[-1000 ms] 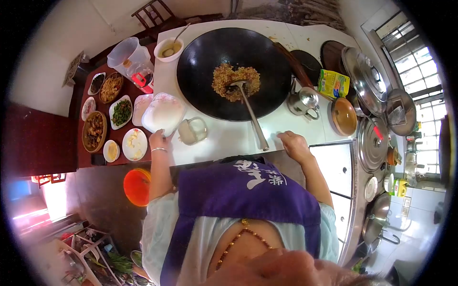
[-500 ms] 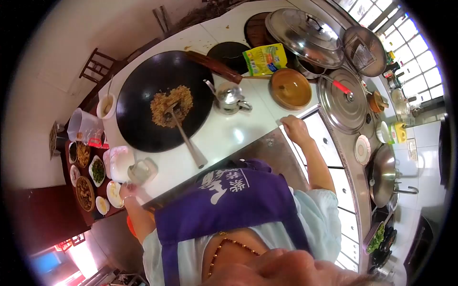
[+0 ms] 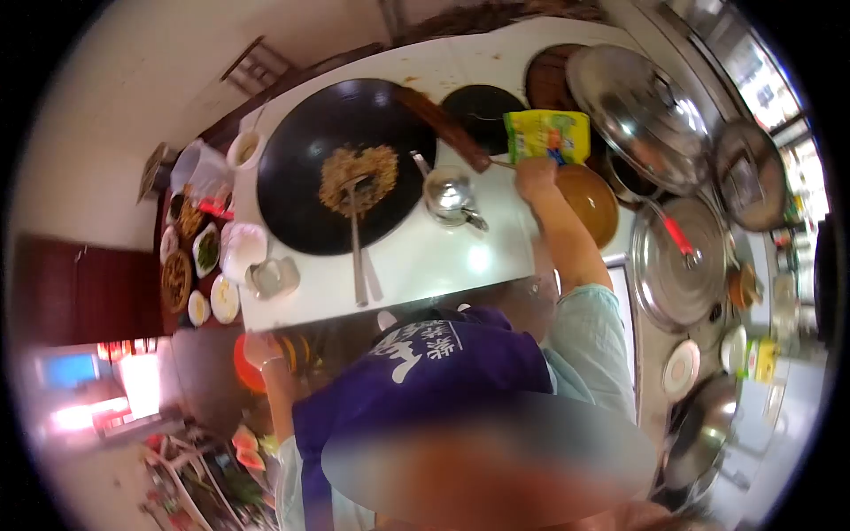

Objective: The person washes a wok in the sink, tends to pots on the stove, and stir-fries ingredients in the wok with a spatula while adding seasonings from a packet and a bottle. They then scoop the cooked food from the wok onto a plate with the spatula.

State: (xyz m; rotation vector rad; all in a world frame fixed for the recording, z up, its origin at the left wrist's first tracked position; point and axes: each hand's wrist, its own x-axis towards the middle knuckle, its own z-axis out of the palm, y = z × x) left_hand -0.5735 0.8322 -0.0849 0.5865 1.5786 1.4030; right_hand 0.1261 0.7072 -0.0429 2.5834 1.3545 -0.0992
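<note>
My right hand (image 3: pixel 535 180) reaches across the white counter to the lower edge of a yellow packet (image 3: pixel 542 133), over the left rim of a brown bowl (image 3: pixel 591 208). Its fingers are hard to make out, and what they touch or grip is hidden. Down on the left, my left hand (image 3: pixel 261 350) hangs below the counter edge in front of an orange-red basin (image 3: pixel 246 365); its fingers are blurred. A black wok (image 3: pixel 301 190) holds a brown crumbly mixture (image 3: pixel 372 173) with a metal spatula (image 3: pixel 358 257) resting in it. Right of it stands a metal pot (image 3: pixel 448 193) with a spout.
A wooden-looking brush (image 3: pixel 447 133) lies between the wok and the packet. Large metal lids (image 3: pixel 637 106) and a red-handled pan (image 3: pixel 677 232) crowd the right. Several food dishes (image 3: pixel 207 250) stand at the left, near a white tub (image 3: pixel 243 252) and a translucent container (image 3: pixel 273 278).
My right hand has moved forward from the counter's front edge to the packet and bowl. My left hand has dropped away from the counter's corner. The camera view has turned.
</note>
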